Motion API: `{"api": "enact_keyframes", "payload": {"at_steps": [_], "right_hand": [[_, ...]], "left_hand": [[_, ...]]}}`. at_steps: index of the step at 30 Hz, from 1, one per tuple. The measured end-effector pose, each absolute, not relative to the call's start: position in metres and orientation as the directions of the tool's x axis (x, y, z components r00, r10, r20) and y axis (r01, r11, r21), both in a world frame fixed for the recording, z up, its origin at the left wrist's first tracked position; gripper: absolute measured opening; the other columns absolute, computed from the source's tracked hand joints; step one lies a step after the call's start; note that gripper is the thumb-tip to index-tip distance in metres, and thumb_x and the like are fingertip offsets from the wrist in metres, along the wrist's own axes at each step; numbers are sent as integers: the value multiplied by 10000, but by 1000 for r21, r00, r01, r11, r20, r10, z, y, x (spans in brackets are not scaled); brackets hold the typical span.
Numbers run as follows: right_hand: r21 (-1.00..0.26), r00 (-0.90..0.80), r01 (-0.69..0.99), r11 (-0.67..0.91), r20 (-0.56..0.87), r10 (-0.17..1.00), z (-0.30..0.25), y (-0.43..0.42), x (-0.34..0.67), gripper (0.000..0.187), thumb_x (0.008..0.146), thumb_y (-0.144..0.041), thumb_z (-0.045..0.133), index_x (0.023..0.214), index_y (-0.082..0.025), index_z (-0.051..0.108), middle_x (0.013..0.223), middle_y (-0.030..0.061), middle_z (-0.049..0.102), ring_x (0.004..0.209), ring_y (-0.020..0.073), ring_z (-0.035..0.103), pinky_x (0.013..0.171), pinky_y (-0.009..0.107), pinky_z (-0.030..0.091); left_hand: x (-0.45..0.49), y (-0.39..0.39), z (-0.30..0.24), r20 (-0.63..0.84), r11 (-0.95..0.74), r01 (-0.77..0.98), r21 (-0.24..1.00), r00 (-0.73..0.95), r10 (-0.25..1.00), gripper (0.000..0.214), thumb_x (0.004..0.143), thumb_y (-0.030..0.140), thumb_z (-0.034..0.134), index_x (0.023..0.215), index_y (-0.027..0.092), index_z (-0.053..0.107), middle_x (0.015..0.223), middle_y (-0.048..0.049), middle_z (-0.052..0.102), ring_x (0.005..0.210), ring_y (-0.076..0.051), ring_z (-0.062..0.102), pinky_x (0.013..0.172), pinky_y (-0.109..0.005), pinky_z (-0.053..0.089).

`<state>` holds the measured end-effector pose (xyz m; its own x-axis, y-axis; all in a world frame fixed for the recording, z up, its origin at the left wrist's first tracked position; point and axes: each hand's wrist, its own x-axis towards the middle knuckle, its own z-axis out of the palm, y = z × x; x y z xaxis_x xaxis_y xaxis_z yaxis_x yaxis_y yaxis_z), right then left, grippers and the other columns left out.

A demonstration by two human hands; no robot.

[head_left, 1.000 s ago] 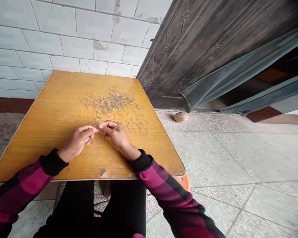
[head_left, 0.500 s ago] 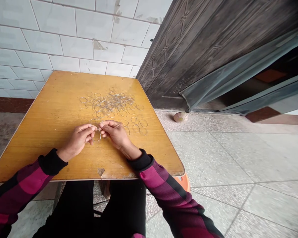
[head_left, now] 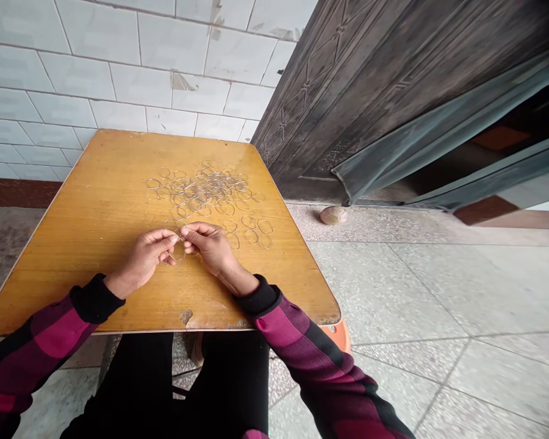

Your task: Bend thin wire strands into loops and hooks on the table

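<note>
My left hand (head_left: 144, 257) and my right hand (head_left: 210, 244) meet over the middle of a worn yellow wooden table (head_left: 96, 201). Both pinch the same thin metal wire ring (head_left: 178, 251), fingertips pressed together just above the tabletop. A scattered pile of several similar wire rings (head_left: 205, 189) lies a little beyond my hands. A few loose rings (head_left: 256, 228) sit to the right of my right hand. My sleeves are magenta and black.
A white tiled wall (head_left: 119, 73) stands behind the table. A dark carved door (head_left: 393, 91) lies to the right. A small round object (head_left: 333, 215) rests on the stone floor by the door. Something orange (head_left: 338, 334) shows under the table's right corner.
My hands stay almost in place. The fingertips have drawn closer together on the ring and shifted it slightly.
</note>
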<state>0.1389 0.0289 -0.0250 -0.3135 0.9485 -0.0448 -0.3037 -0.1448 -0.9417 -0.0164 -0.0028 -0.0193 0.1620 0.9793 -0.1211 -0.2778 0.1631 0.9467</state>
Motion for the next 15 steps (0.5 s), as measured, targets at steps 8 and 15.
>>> {"api": "enact_keyframes", "payload": {"at_steps": [8,15], "right_hand": [[-930,-280,-346,-125,-25,960,-25,27,134,288,620,-419,826,720,-179,703,584,-47,593,476,48,475,442,178,414],[-914,-258,-384,-129,-28,966,-26,26,130,279,627,-411,826,743,-183,715,548,-51,587,441,52,473,417,182,418]], "left_hand": [[-15,-3,-19,-129,169,-276,946,156,979,243,678,362,777,714,144,678,605,40,504,499,-52,405,504,-209,461],[-14,-2,-21,-62,95,-255,962,137,989,266,689,385,781,836,167,740,747,-27,643,618,-99,513,492,-202,434]]}}
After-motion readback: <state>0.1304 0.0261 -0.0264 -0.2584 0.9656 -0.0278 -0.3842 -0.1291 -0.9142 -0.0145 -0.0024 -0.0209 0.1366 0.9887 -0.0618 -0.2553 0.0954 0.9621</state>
